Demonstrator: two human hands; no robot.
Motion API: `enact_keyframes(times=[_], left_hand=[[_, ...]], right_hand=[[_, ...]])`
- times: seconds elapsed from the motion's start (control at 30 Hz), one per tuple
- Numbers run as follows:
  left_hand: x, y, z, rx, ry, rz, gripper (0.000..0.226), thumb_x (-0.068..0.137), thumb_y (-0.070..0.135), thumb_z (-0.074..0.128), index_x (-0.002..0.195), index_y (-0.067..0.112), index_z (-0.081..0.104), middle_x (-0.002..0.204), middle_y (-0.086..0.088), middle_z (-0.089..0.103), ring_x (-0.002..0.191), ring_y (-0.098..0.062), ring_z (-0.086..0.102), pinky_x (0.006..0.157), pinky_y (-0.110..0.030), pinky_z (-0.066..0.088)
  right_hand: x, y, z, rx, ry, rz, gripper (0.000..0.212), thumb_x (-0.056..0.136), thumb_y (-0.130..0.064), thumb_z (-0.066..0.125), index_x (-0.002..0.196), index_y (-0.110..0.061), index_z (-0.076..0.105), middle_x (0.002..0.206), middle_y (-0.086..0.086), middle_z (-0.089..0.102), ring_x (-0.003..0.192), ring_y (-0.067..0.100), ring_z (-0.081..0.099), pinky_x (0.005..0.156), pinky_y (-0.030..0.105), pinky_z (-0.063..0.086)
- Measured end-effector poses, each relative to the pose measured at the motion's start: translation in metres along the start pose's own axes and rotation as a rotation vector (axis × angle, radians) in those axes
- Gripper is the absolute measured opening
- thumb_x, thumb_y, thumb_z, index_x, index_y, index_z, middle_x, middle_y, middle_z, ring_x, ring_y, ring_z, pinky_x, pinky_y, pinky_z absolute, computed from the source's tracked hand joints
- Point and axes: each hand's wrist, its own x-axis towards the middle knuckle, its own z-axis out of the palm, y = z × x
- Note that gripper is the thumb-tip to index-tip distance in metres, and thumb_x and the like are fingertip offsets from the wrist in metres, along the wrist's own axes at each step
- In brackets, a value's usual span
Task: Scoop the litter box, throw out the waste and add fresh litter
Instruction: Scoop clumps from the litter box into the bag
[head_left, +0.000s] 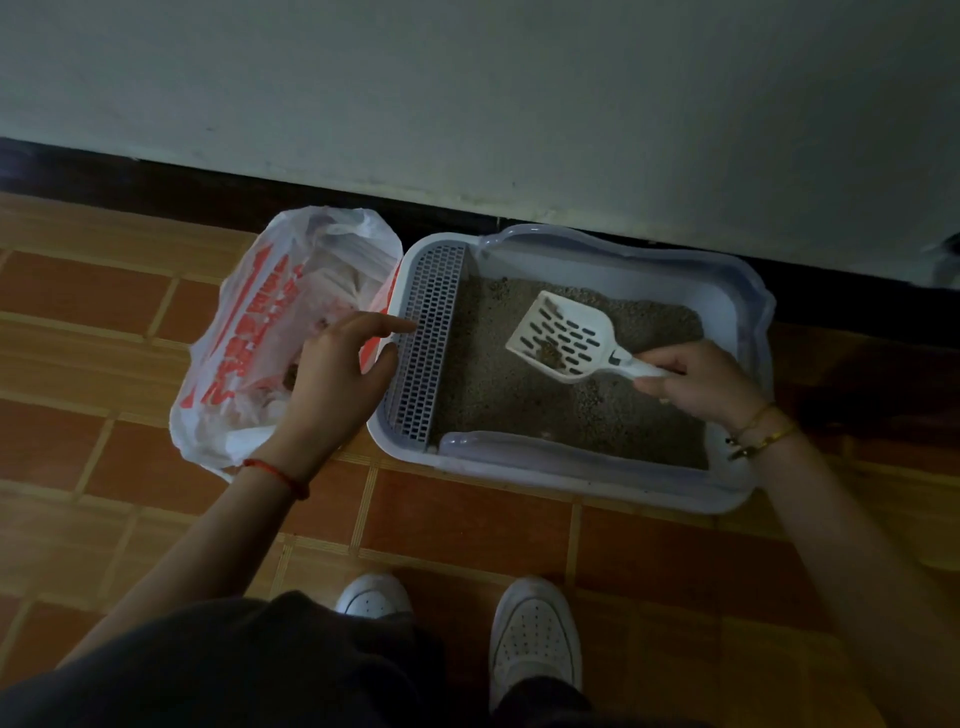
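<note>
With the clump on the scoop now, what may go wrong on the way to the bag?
1. The scoop, held by the right hand, must cross the grated step of the litter box; the clump may fall there or on the tiled floor.
2. The plastic bag looks limp. The left hand is over it with fingers open, seemingly not gripping, so its mouth may collapse.

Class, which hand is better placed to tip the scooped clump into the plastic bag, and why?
Right. The right hand already grips the white slotted plastic scoop holding a clump; the empty left hand rests by the red-printed white plastic bag, suited to steadying it.
</note>
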Motion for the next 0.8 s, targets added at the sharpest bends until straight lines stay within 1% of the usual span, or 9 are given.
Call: enact_keyframes(times=[0.07,0.13,0.23,0.33,0.4,0.47,0.53,0.67,0.8], left_hand=[[0.001,0.001,0.001,-0.010,-0.004,0.008,0.027,0.093,0.007,0.056,0.116,0.017,0.067,0.118,-0.005,0.066,0.103,-0.007,0.056,0.092,-0.027,0.045],[0.001,0.001,0.001,-0.019,-0.006,0.014,0.027,0.093,0.007,0.056,0.116,0.018,0.067,0.118,-0.004,0.066,0.103,-0.006,0.056,0.091,-0.027,0.045],[0.001,0.002,0.001,-0.008,-0.007,0.015,0.028,0.093,0.007,0.056,0.116,0.017,0.067,0.118,-0.004,0.066,0.101,-0.006,0.056,0.089,-0.026,0.045],[0.000,0.000,0.002,-0.010,-0.008,0.017,0.028,0.092,0.007,0.057,0.116,0.017,0.067,0.117,-0.005,0.067,0.100,-0.006,0.056,0.088,-0.026,0.045],[-0.001,-0.003,0.003,-0.018,-0.015,0.009,0.027,0.092,0.013,0.055,0.116,0.018,0.067,0.117,-0.005,0.067,0.102,-0.009,0.059,0.090,-0.030,0.048],[-0.002,-0.004,0.002,-0.020,-0.021,0.002,0.030,0.091,0.019,0.052,0.116,0.020,0.067,0.118,-0.004,0.066,0.104,-0.012,0.060,0.092,-0.032,0.048],[-0.003,-0.007,0.001,-0.014,-0.020,0.000,0.027,0.093,0.016,0.054,0.117,0.020,0.066,0.119,-0.003,0.066,0.106,-0.013,0.060,0.092,-0.031,0.048],[-0.005,-0.011,-0.002,-0.005,-0.002,-0.030,0.027,0.094,0.011,0.056,0.117,0.018,0.067,0.119,-0.003,0.066,0.105,-0.012,0.060,0.090,-0.026,0.047],[-0.009,-0.011,-0.006,0.005,0.034,-0.063,0.026,0.093,0.010,0.056,0.115,0.018,0.068,0.116,-0.002,0.068,0.097,-0.009,0.059,0.082,-0.022,0.044]], right_hand=[[-0.003,0.004,-0.002,-0.005,0.039,0.011,0.025,0.083,-0.014,0.069,0.107,-0.018,0.072,0.091,0.011,0.071,0.087,0.030,0.066,0.083,0.043,0.052],[-0.006,0.005,-0.004,0.019,0.090,0.010,0.023,0.083,-0.012,0.069,0.106,-0.015,0.072,0.088,0.012,0.070,0.083,0.029,0.064,0.077,0.037,0.051],[-0.008,0.004,-0.005,0.014,0.161,-0.005,0.027,0.085,-0.012,0.067,0.112,-0.011,0.070,0.088,0.007,0.065,0.081,0.019,0.057,0.069,0.026,0.041],[-0.011,0.000,-0.003,0.013,0.169,-0.016,0.028,0.086,-0.013,0.066,0.114,-0.013,0.069,0.088,0.004,0.065,0.080,0.016,0.056,0.061,0.022,0.040],[-0.011,-0.002,-0.001,-0.023,0.189,-0.015,0.023,0.086,-0.016,0.066,0.109,-0.014,0.071,0.090,0.006,0.068,0.081,0.019,0.059,0.068,0.027,0.047],[-0.012,-0.003,0.000,-0.041,0.206,-0.006,0.020,0.086,-0.018,0.065,0.105,-0.015,0.071,0.089,0.007,0.068,0.082,0.022,0.060,0.073,0.032,0.048],[-0.012,-0.005,0.001,-0.023,0.206,-0.006,0.020,0.086,-0.018,0.064,0.104,-0.015,0.071,0.086,0.007,0.067,0.080,0.021,0.059,0.067,0.028,0.044],[-0.012,-0.013,0.000,-0.009,0.207,-0.023,0.015,0.087,-0.017,0.064,0.098,-0.013,0.072,0.087,0.012,0.068,0.082,0.027,0.061,0.070,0.032,0.046],[-0.011,-0.029,-0.001,0.001,0.185,-0.080,0.014,0.088,-0.015,0.062,0.096,-0.008,0.071,0.078,0.008,0.064,0.070,0.017,0.054,0.060,0.025,0.038]])
